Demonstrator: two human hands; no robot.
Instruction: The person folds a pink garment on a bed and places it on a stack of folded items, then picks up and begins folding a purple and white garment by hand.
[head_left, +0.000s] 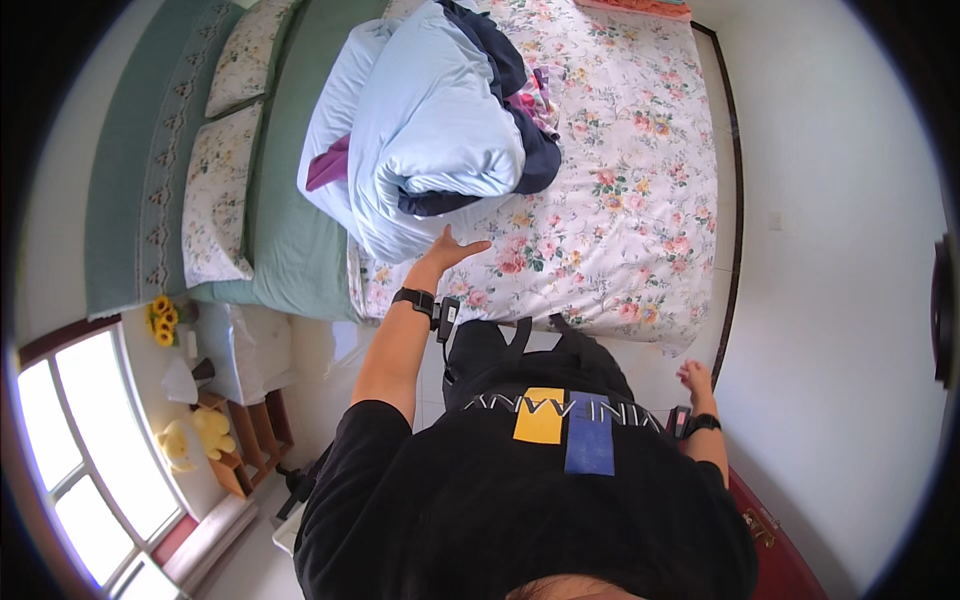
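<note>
My left hand (453, 251) is held out at the near edge of the light blue quilt (442, 112), fingers apart and nothing in it; whether it touches the quilt I cannot tell. Bundled on the floral bedsheet (622, 150), the quilt lies with dark navy cloth (536, 154) along its right side and under its near fold. A purple cloth (328, 163) pokes out at its left, and a patterned pink and purple cloth (536, 94) lies at its right. Low at the right, beyond the bed's near edge, hangs my right hand (696, 375), holding nothing, its fingers loosely curled.
Two floral pillows (217, 195) rest on green bedding (300, 165) at the left. Folded orange cloth (637, 7) lies at the bed's far right. A wall (825, 187) runs along the right. Sunflowers (162, 321), a wooden shelf (259, 435) and a window are lower left; a red door (772, 540) is lower right.
</note>
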